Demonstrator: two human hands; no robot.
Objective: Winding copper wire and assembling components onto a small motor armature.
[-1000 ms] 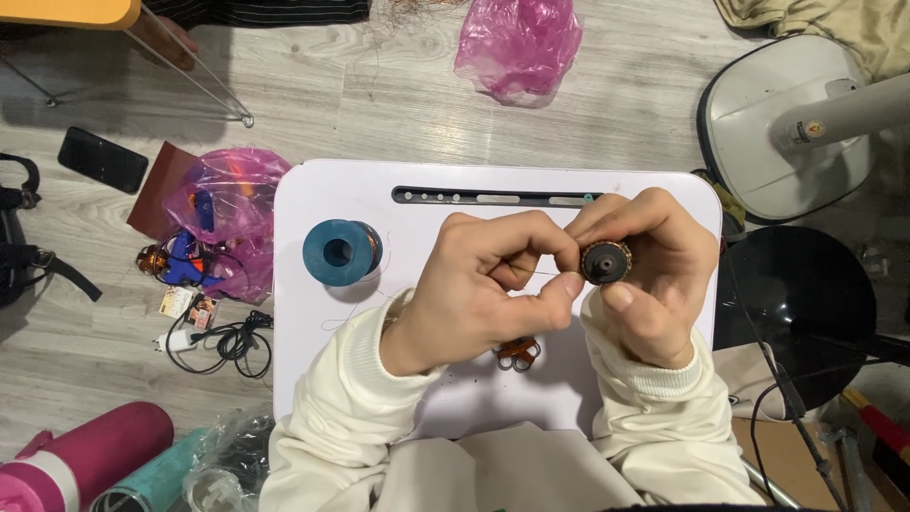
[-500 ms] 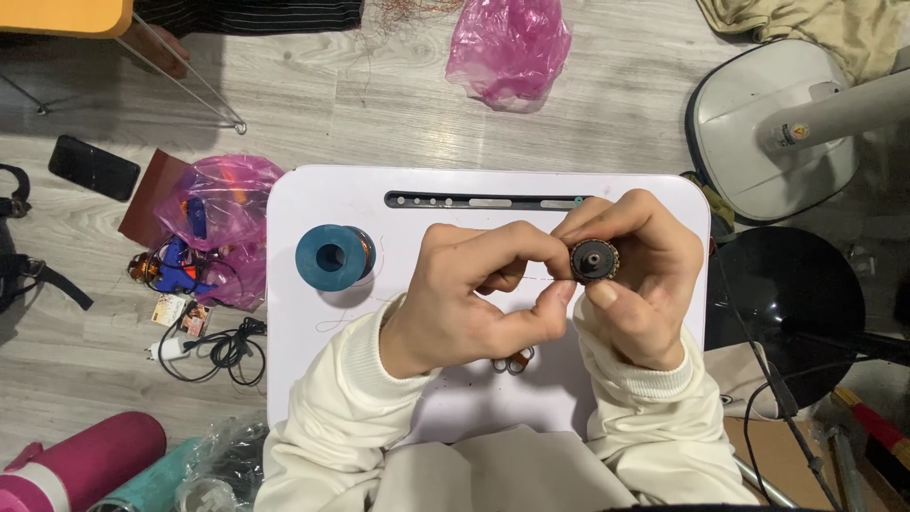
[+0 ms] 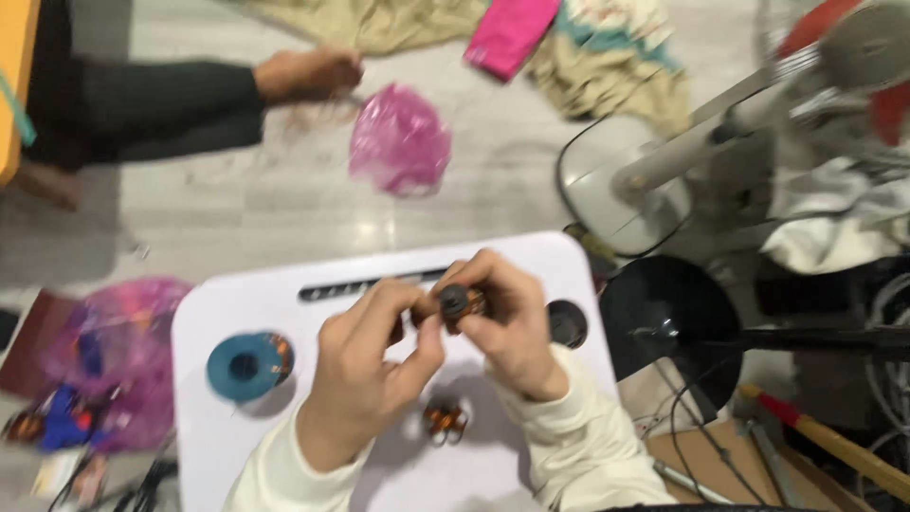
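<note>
Looking down from the head view, the right hand [image 3: 512,327] pinches a small dark spool with copper wire [image 3: 455,301] above the white lap table [image 3: 284,436], fingers clamped on it so it faces the eyes. The left hand [image 3: 374,374] has its fingertips together beside the spool, probably on a thin wire; this is too blurred to tell. A blue spool [image 3: 248,365] lies near, easy to reach.

Soft, even indoor light, no hard shadows. Motion blur smears the whole frame, worst along the top. A pale glare patch sits on the floor [image 3: 365,223]; the tray [image 3: 284,284] reads bright white.
</note>
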